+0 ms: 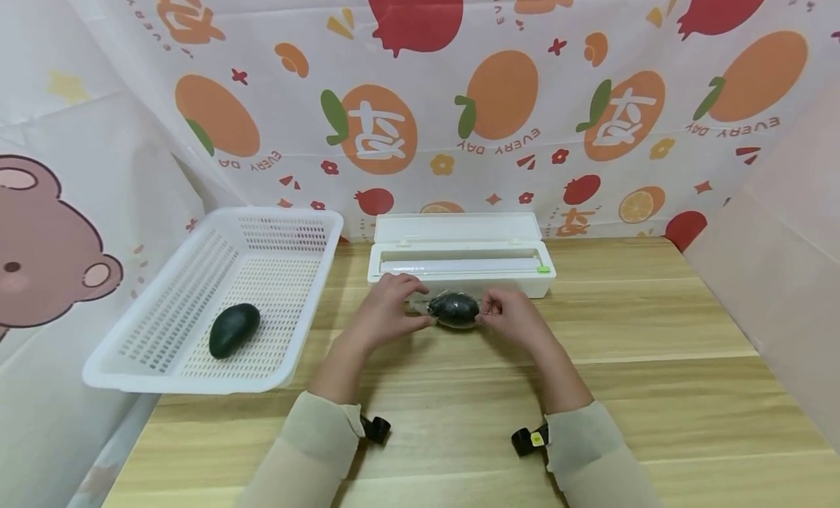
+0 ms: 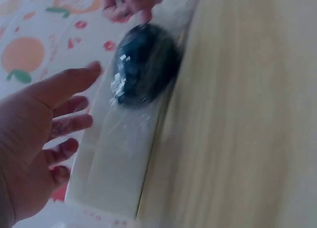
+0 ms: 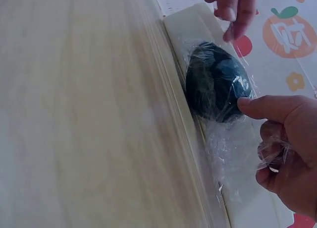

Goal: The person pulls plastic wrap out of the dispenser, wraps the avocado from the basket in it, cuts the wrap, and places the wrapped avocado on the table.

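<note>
Right hand (image 1: pixel 514 315): centre of the head view, just right of the dark green, oval fruit (image 1: pixel 455 310) in clear wrap; its thumb touches the fruit's end, while its other fingers curl round a gathered tail of clear, crinkled plastic film (image 3: pixel 223 151)

Left hand (image 1: pixel 389 310): just left of the fruit; its thumb and fingers are spread apart, and the left wrist view shows a gap between them and the fruit; whether its fingertips touch any film, I cannot tell

Wrapped fruit: near the centre of the head view, between both hands, in front of the box; whether it rests on the table or is held slightly above, I cannot tell

Film box: long, white box (image 1: pixel 459 288), behind the fruit; its white lid (image 1: pixel 456 228) is raised at the back, a pale roll (image 1: pixel 459 266) lies inside, and a small, bright green tab (image 1: pixel 543 270) sits at its right end

Basket: white, perforated plastic basket (image 1: pixel 190 384), left of the frame; one unwrapped, dark green, oval fruit (image 1: pixel 234 330) lies in its lower part

Table: pale, wood-grained table (image 1: pixel 453 435), across the lower frame

Backdrop: white, fruit-printed cloth (image 1: pixel 426 78), along the upper frame
</note>
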A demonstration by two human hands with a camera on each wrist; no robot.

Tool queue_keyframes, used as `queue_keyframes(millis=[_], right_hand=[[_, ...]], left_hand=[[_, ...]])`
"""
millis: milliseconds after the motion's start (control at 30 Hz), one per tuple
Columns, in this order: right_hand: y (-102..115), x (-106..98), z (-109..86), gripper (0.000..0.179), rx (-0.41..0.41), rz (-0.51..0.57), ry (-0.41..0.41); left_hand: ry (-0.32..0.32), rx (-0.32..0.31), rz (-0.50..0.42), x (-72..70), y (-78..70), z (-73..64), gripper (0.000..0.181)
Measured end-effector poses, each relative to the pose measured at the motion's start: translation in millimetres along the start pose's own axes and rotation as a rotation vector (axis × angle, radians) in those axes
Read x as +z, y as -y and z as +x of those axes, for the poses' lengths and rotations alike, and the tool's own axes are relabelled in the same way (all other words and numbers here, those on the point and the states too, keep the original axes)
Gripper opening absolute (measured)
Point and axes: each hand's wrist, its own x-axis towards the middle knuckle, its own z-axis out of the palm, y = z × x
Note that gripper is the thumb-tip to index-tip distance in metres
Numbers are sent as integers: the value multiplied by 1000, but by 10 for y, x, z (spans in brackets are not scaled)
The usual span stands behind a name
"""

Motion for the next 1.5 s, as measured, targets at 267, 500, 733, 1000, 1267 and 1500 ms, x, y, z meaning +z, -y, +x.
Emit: queue_keyframes(millis=[267,500,733,1000,1267,1500], right_hand=[[-5,3,14,36,-73,18,26],[36,15,50,38,-85,30,42],[102,70,48,44,-157,-68,40],[92,122,27,25,-205,-89,-23],[73,148,27,24,-272,-105,-89],[78,140,22,27,-298,-67,-63]], left_hand=[[-49,42,102,171,-107,55,61],[-128,130,107,234,-160,41,38],[-147,171,89,280,-185,41,20],[-133,148,71,300,-205,48,22],[-115,185,45,306,-240,62,29],[-87,195,-3,320,-255,70,20]])
